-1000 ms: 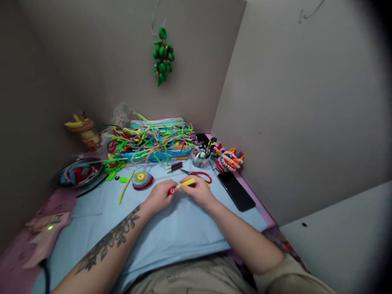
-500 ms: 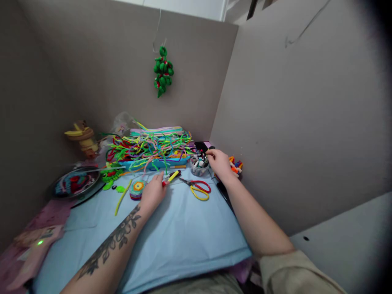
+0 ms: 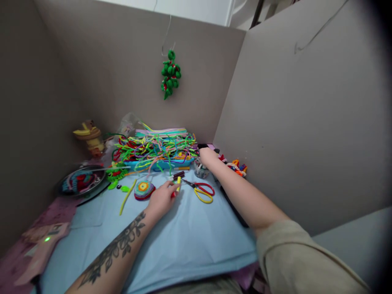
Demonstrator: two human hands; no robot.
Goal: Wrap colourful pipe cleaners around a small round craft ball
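Note:
My left hand (image 3: 163, 197) is closed around a short yellow-and-red stick (image 3: 179, 185), low over the blue table cover. Its exact kind is too small to make out. Dark marker-like sticks (image 3: 177, 175) lie just past the fingertips. Scissors (image 3: 199, 192) with one red and one yellow handle rest to the right of that hand. My right hand (image 3: 208, 157) reaches over a clear round tub (image 3: 201, 170) of small mixed items, its fingers hidden from view. A round multicoloured fuzzy disc (image 3: 143, 190) sits left of my left hand.
A blue tray (image 3: 159, 165) heaped with pipe cleaners (image 3: 156, 147) stands at the back. To the left are a bowl (image 3: 81, 181), a green fuzzy figure (image 3: 116, 173) and a pink device (image 3: 45, 249). Orange-and-blue fuzzy pieces (image 3: 239, 168) lie by the right wall.
My left hand has shifted right with the yellow-and-red stick, which now stands more upright. My right hand has moved left and down over the tub. The view has turned slightly left.

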